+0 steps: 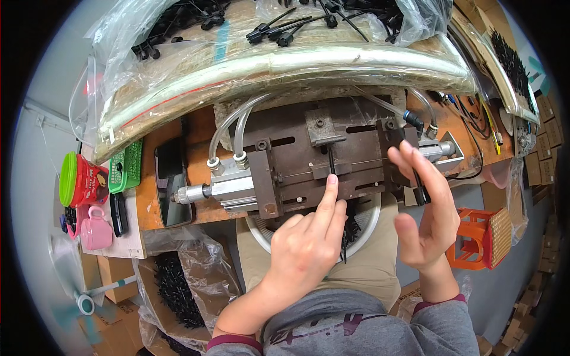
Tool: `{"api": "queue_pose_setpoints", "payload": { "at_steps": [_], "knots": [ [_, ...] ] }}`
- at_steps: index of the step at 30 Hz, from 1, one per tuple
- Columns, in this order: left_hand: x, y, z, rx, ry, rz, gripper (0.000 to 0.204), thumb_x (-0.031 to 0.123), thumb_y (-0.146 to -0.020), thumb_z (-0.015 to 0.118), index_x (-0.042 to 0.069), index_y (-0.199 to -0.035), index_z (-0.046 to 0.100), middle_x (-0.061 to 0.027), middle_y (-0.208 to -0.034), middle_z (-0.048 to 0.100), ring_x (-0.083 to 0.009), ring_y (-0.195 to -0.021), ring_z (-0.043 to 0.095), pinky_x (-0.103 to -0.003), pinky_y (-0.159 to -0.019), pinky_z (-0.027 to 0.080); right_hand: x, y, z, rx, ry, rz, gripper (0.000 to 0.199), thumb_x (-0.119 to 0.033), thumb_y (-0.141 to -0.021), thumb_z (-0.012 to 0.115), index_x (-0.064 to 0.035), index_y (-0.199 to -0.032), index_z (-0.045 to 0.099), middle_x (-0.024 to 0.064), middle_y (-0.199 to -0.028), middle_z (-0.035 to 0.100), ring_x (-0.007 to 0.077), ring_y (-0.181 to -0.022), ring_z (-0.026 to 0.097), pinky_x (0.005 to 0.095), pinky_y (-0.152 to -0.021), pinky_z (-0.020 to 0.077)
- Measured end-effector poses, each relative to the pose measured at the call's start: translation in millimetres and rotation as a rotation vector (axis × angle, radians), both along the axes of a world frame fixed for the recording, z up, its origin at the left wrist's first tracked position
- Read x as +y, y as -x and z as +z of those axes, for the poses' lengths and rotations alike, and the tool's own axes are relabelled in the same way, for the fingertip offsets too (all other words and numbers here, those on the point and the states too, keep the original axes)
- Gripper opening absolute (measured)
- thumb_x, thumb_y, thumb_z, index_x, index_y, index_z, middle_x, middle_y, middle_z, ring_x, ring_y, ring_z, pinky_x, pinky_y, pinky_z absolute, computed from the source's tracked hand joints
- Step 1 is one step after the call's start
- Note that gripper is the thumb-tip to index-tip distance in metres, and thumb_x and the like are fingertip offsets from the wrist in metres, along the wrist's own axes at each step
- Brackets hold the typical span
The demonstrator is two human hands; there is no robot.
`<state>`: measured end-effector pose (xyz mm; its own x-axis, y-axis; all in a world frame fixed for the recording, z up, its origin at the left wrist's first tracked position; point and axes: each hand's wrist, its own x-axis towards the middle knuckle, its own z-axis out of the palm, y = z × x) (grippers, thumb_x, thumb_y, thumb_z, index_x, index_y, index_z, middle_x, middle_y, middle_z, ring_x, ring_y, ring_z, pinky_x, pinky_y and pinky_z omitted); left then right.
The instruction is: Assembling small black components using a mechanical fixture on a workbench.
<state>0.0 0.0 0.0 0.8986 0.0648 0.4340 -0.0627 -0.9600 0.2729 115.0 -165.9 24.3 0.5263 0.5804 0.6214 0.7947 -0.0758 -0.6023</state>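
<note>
The left hand [306, 240] is pressing a thin black cable tie [331, 169] onto the metal press [309, 160] with narrow fingers; the right hand [424, 207] is hovering wide open, holding nothing.

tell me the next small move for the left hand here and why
Probably press the black tie down fully into the slot of the metal fixture: the left hand has its fingertips on the tie's lower end, while the right hand is open, beside the fixture.

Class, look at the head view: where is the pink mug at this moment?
The pink mug stands at the far left of the head view, on the bench's left end, just below the red jar with a green lid.
</note>
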Motion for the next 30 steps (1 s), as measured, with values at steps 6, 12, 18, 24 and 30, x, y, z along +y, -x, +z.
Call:
{"api": "queue_pose_setpoints", "payload": {
  "at_steps": [6, 12, 18, 24, 30],
  "knots": [
    [3, -10, 11, 0.024, -0.141, -0.029, 0.028, 0.019, -0.075, 0.083, 0.004, -0.097, 0.073, -0.0126, -0.124, 0.071, -0.0136, -0.058, 0.064, -0.027, -0.056, 0.048, 1, 2, 5, 0.04, -0.041, -0.028, 0.049, 0.0, -0.09, 0.067, 0.0138, -0.135, 0.051, 0.0331, -0.132, 0.06, 0.0401, -0.123, 0.063, 0.0451, -0.108, 0.0457],
    [19, -12, 36, 0.055, 0.05, -0.098, 0.031, 0.023, -0.075, 0.085, 0.006, -0.098, 0.074, -0.0123, -0.115, 0.074, -0.0193, -0.066, 0.069, -0.029, -0.059, 0.052, -16, 1, 3, 0.162, -0.013, 0.089, 0.047, 0.01, -0.078, 0.076, 0.0073, -0.123, 0.063, 0.029, -0.13, 0.062, 0.0348, -0.114, 0.069, 0.0396, -0.098, 0.0546],
    [86, -71, 90, -0.374, 0.129, 0.061, 0.014, 0.01, -0.087, 0.076, 0.002, -0.098, 0.077, -0.0065, -0.092, 0.077, -0.0117, -0.079, 0.07, -0.026, -0.075, 0.056, -5, 10, 11, 0.029, 0.116, 0.054, 0.046, 0.006, -0.076, 0.079, 0.0084, -0.12, 0.065, 0.0281, -0.133, 0.061, 0.0365, -0.117, 0.067, 0.0403, -0.1, 0.0548],
    [161, -148, 93, -0.145, -0.078, 0.015, 0.028, 0.015, -0.094, 0.068, 0.011, -0.121, 0.072, -0.0163, -0.116, 0.072, -0.0287, -0.104, 0.068, -0.039, -0.096, 0.051, 3, 15, -6, 0.053, 0.167, 0.147, 0.026, 0.0, -0.077, 0.08, 0.0038, -0.098, 0.065, 0.0239, -0.133, 0.062, 0.0301, -0.109, 0.071, 0.0371, -0.089, 0.0585],
    [151, -150, 92, -0.008, -0.041, 0.024, 0.026, 0.011, -0.089, 0.069, 0.006, -0.114, 0.075, -0.0176, -0.105, 0.075, -0.0284, -0.095, 0.074, -0.039, -0.088, 0.055, 22, 19, -20, -0.141, 0.392, 0.078, 0.021, -0.003, -0.078, 0.073, 0.0004, -0.096, 0.063, 0.0223, -0.133, 0.063, 0.0269, -0.086, 0.072, 0.0329, -0.074, 0.0585]
  ]
}}
